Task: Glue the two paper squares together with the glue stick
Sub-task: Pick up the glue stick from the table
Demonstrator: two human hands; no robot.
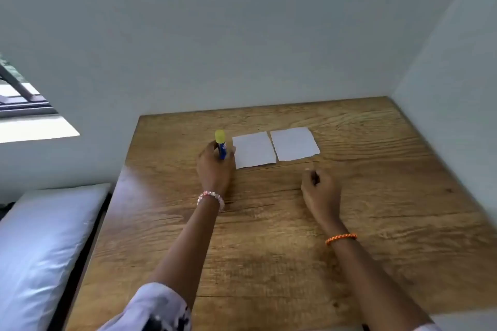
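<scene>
Glue stick (221, 144) is held upright by the left hand (215, 166), fingers curled round its blue body, yellow cap pointing up, long axis vertical, just left of two paper squares (254, 149) (295, 143) laid side by side on the wooden surface (376, 196). Right hand (320, 191) is rested nearby, loosely curled, holding nothing.

The left hand (215, 164) grips an upright glue stick (221, 144), blue with a yellow cap, just left of the nearer paper square (254, 150) on the wooden surface (376, 196). A second paper square (294, 144) lies just right of the first. The right hand (320, 191) rests below the squares, fingers loosely curled, holding nothing.
</scene>
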